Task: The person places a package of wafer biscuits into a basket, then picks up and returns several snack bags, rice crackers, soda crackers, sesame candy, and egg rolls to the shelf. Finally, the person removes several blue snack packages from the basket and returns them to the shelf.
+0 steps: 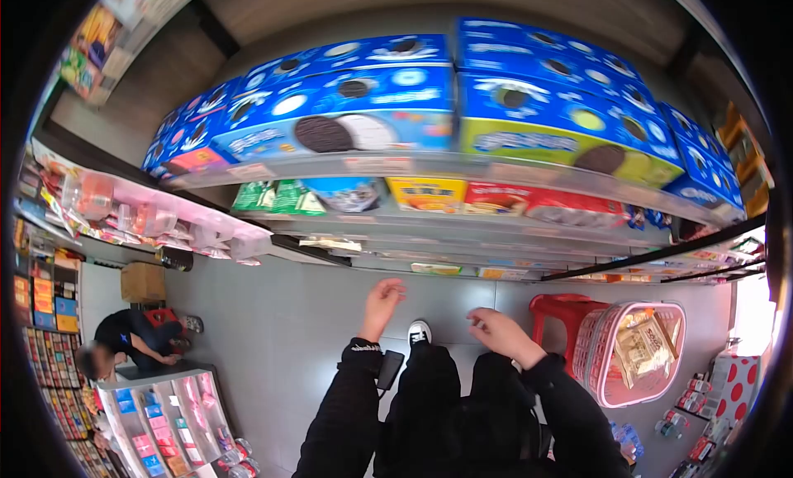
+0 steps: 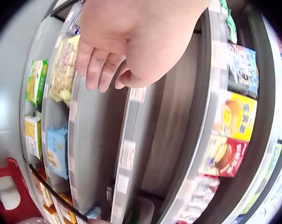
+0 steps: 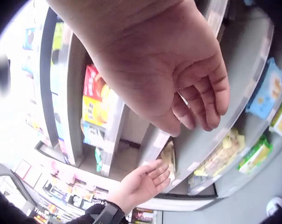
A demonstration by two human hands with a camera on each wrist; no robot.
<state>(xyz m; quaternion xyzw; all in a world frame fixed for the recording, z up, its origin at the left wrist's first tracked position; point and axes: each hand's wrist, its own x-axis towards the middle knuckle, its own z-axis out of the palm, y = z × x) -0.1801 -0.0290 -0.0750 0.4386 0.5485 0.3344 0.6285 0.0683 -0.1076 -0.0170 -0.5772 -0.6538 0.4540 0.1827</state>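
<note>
My left hand (image 1: 383, 308) hangs in the air before the shelf unit, its fingers loosely bent and nothing in them. To the right, my right hand (image 1: 501, 332) is likewise bare, fingers relaxed, over the grey floor. On the upper shelf stand blue cookie boxes (image 1: 330, 114), one with a green band. A yellow box (image 1: 426, 194) and a red box (image 2: 228, 156) sit on the shelf below. In the left wrist view, the left hand (image 2: 127, 46) overlaps shelves with a bagged snack (image 2: 65, 67) and a light-blue pack (image 2: 58, 151). The right wrist view shows both palms, the right hand (image 3: 178, 74) nearest.
A pink basket (image 1: 588, 354) with packaged snacks stands beside a red stool (image 1: 545, 313) on my right. At the left, a person (image 1: 136, 337) sits low near a display case (image 1: 165, 379) and a cardboard box (image 1: 143, 281). Bottles (image 1: 698, 404) stand at the far right.
</note>
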